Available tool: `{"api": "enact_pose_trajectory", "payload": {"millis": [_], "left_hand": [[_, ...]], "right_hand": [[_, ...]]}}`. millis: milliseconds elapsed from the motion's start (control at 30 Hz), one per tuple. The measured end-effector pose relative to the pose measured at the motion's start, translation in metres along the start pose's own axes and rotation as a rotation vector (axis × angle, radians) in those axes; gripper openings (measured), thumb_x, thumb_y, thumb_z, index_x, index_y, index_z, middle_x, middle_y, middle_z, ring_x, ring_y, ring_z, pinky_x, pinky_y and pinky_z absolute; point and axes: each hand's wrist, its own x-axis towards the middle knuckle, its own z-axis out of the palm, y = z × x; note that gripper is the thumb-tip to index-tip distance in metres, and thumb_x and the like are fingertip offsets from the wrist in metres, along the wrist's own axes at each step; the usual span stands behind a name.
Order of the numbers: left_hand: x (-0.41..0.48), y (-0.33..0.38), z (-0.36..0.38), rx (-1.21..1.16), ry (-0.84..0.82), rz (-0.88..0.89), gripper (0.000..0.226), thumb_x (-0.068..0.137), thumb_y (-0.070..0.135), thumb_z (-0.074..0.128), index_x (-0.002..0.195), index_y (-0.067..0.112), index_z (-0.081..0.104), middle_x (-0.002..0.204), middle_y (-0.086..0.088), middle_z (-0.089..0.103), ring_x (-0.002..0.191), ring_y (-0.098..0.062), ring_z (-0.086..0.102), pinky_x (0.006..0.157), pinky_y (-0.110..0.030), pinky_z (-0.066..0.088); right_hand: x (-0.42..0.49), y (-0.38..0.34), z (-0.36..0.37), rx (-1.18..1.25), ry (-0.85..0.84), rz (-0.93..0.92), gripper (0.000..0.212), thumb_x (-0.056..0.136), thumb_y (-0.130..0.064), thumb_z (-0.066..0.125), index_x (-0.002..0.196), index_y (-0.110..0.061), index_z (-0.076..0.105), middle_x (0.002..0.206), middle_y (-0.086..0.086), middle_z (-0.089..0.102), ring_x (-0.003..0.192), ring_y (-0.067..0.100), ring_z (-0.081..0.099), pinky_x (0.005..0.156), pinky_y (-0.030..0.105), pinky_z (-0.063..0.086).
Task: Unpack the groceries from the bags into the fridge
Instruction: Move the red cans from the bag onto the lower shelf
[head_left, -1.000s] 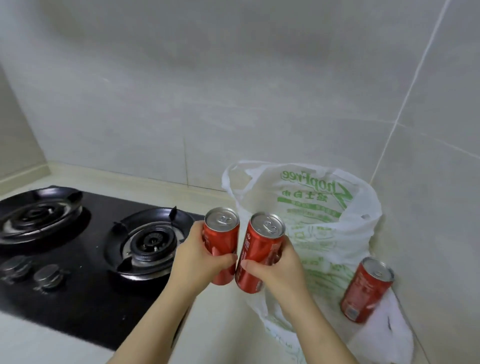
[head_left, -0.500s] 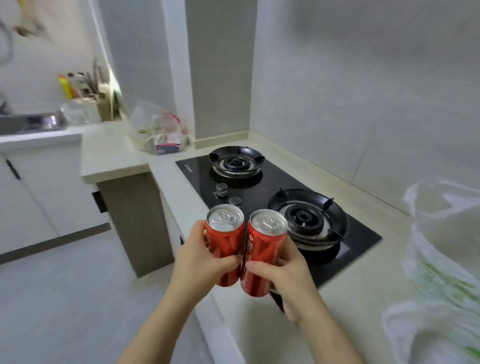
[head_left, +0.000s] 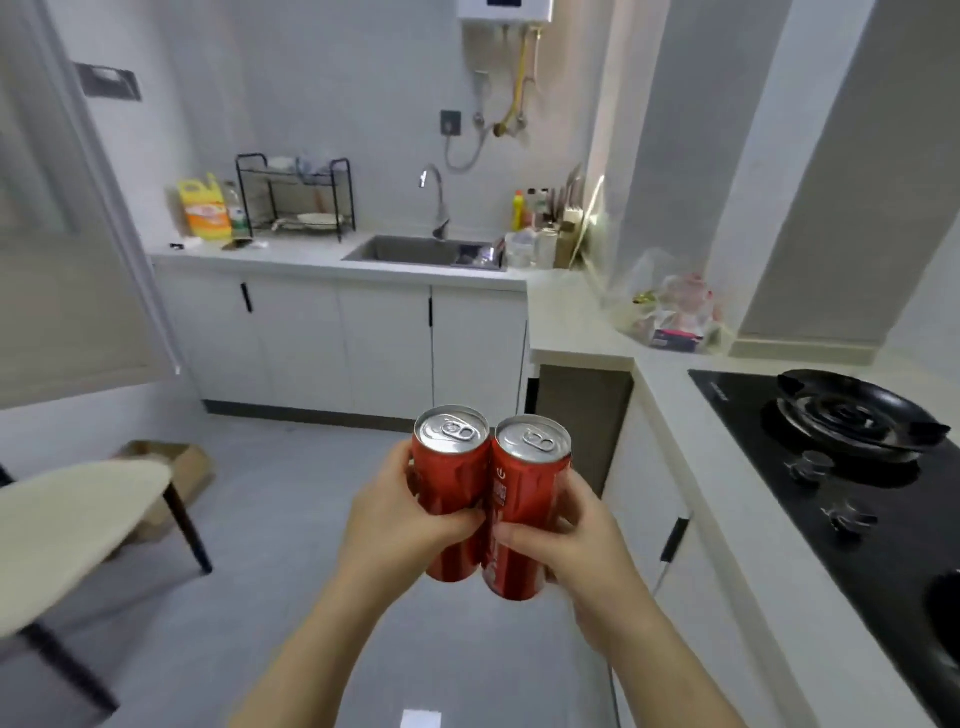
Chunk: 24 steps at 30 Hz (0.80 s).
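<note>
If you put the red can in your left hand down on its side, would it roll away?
Probably yes: the left can is a smooth round cylinder, so on its side it would likely roll. Its tab looks unopened, so it is probably full, fairly heavy and stiff. Standing, tall and slim, it might tip.

This is a small home kitchen. A pale L-shaped tabletop (head_left: 566, 322) runs along two walls above white cabinet doors with slim black handles (head_left: 384, 343). A stainless steel sink (head_left: 415, 250) is sunk into it under a curved chrome tap (head_left: 436, 195). A black wire dish rack (head_left: 296, 200) and a yellow plastic jug (head_left: 204, 210) stand beside the sink. A black glass gas hob with round burners (head_left: 883, 525) lies to the right. A white wall-mounted water heater (head_left: 504, 6) hangs above the sink.
</note>
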Motion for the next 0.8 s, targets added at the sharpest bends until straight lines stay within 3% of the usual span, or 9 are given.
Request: {"api": "enact_pose_trajectory", "payload": {"millis": [233,367,433,533,667,800], "left_hand": [[-0.009,-0.040,-0.127,0.041,0.231,-0.047,0.052,0.054,0.017,0.083,0.095,0.037,0.058,0.084,0.016,0.069,0.080,0.011,0.060,0.068,-0.017,0.046],[-0.022,-0.061,-0.188,0.053,0.385,-0.096,0.052,0.055,0.014,0.084,0.093,0.037,0.057,0.083,0.015,0.068,0.081,0.014,0.058,0.066,-0.013,0.043],[-0.029,-0.073,-0.212,0.060,0.478,-0.131,0.050,0.051,0.021,0.081,0.092,0.036,0.057,0.083,0.018,0.068,0.080,0.014,0.058,0.065,-0.011,0.043],[-0.040,-0.088,-0.245,0.065,0.605,-0.197,0.049,0.058,0.014,0.084,0.092,0.036,0.057,0.086,0.014,0.067,0.078,0.013,0.059,0.064,-0.012,0.043],[-0.047,-0.102,-0.282,0.071,0.750,-0.267,0.051,0.055,0.022,0.084,0.092,0.040,0.054,0.089,0.014,0.065,0.082,0.001,0.061,0.059,-0.016,0.045],[-0.044,-0.113,-0.319,0.073,0.868,-0.283,0.051,0.053,0.021,0.084,0.090,0.039,0.054,0.090,0.013,0.067,0.089,0.000,0.061,0.071,-0.019,0.045]], "right_hand": [[0.032,0.007,0.133,0.046,-0.217,0.024,0.055,0.064,0.001,0.080,0.102,-0.028,0.054,0.089,-0.012,0.069,0.081,0.002,0.067,0.070,0.026,0.051],[0.039,0.009,0.205,0.049,-0.370,0.048,0.056,0.050,-0.015,0.076,0.101,-0.030,0.056,0.091,-0.010,0.070,0.082,0.006,0.068,0.069,0.028,0.051],[0.042,0.011,0.237,0.052,-0.444,0.053,0.055,0.050,-0.017,0.075,0.101,-0.030,0.057,0.092,-0.008,0.070,0.083,0.008,0.068,0.067,0.027,0.050],[0.044,0.015,0.280,0.050,-0.554,0.062,0.054,0.051,-0.017,0.074,0.101,-0.031,0.058,0.091,-0.008,0.070,0.082,0.008,0.069,0.066,0.026,0.050],[0.051,0.020,0.332,0.050,-0.682,0.074,0.055,0.051,-0.016,0.074,0.102,-0.031,0.060,0.089,-0.009,0.070,0.084,0.010,0.069,0.072,0.030,0.053],[0.065,0.020,0.382,0.039,-0.794,0.057,0.057,0.051,-0.018,0.075,0.105,-0.033,0.061,0.092,-0.009,0.070,0.087,0.010,0.068,0.077,0.032,0.055]]}}
